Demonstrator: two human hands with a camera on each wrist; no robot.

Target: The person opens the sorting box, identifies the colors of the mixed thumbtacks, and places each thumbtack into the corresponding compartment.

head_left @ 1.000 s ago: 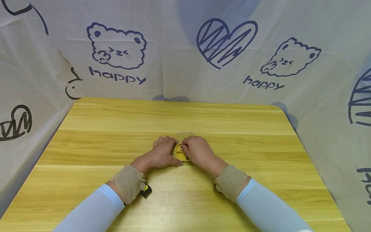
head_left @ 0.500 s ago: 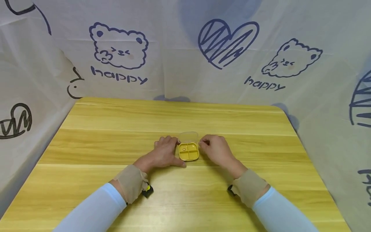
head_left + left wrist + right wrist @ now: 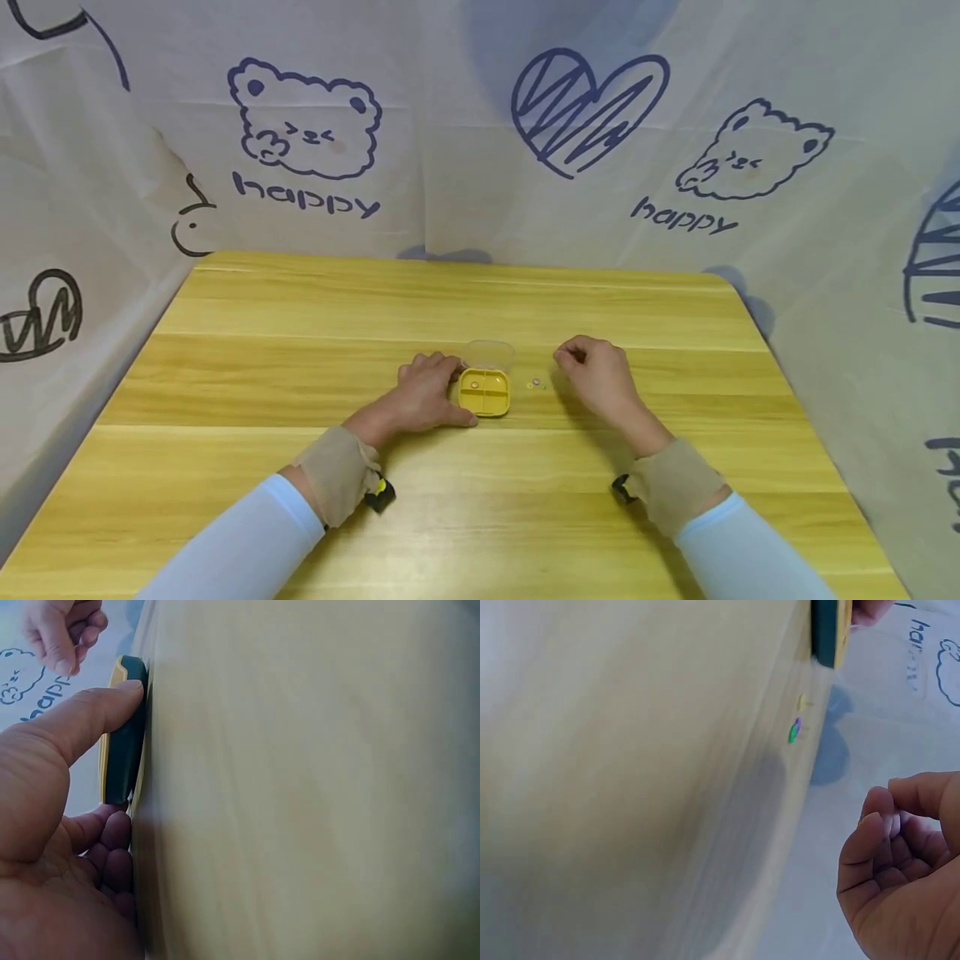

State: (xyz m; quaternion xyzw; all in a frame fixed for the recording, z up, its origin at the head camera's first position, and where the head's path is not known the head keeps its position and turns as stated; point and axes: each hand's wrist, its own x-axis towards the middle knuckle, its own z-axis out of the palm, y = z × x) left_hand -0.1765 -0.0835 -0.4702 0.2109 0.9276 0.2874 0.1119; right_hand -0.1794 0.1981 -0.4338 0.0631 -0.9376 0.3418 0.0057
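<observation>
A small yellow pill box (image 3: 484, 406) with four compartments sits on the table, its clear lid (image 3: 489, 353) standing raised at the back. One tiny round piece (image 3: 475, 385) lies in the far left compartment. My left hand (image 3: 427, 393) grips the box from its left, thumb at the front edge and fingers behind. The left wrist view shows the thumb against the box's dark green underside (image 3: 126, 761). To the right of the box, my right hand (image 3: 600, 379) hovers with loosely curled fingers and no visible object in them. Between hand and box lie several tiny coloured pieces (image 3: 536, 382).
The wooden table (image 3: 480, 500) stretches around both hands. A white cloth (image 3: 450, 150) with drawn bears and a heart hangs behind it. In the right wrist view, the small pieces look yellow, purple and green (image 3: 793, 734).
My right hand has moved from over the box to its right, uncovering the compartments and then the loose pieces. A tiny piece stays in the far left compartment. The left hand keeps its grip.
</observation>
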